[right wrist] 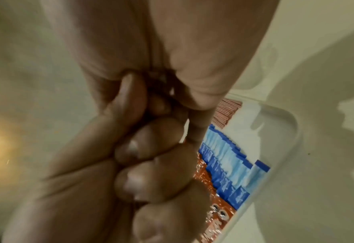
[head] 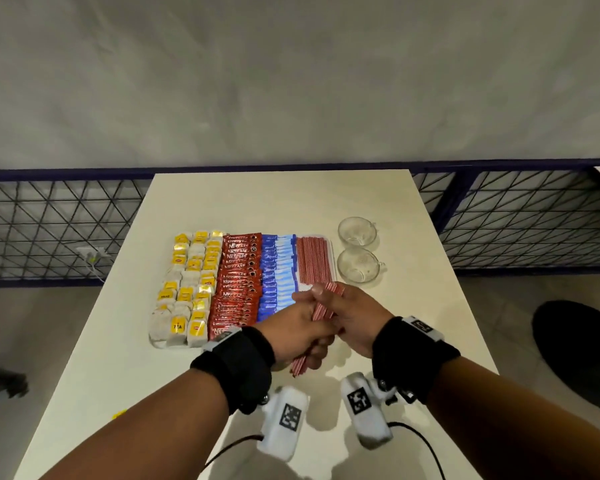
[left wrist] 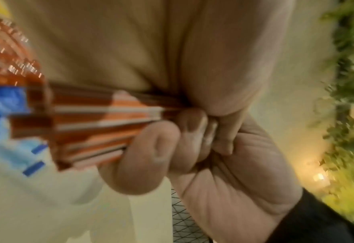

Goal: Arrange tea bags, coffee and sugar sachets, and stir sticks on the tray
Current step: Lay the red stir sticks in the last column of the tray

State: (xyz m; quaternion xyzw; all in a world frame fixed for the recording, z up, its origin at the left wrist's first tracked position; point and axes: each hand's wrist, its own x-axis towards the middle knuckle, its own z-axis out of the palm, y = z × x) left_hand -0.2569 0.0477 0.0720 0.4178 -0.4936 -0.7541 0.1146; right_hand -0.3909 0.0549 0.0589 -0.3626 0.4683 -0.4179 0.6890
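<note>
So the clear tray (head: 333,258) on the white table (head: 125,348) is packed in columns: yellow-tagged tea bags (head: 191,289) far left, then red coffee sachets (head: 238,282), blue sugar sachets (head: 278,275), and red-striped stir sticks (head: 312,259) on the right. Just in front, the left hand (head: 300,327) and right hand (head: 352,315) both curl fingers tight round a held bundle of sticks (head: 317,318). Two empty glass cups (head: 357,252) sit right of the tray.

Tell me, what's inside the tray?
The tray holds rows: tea bags, red coffee sachets, blue sachets, and stir sticks. The hands cover its near right corner.
</note>
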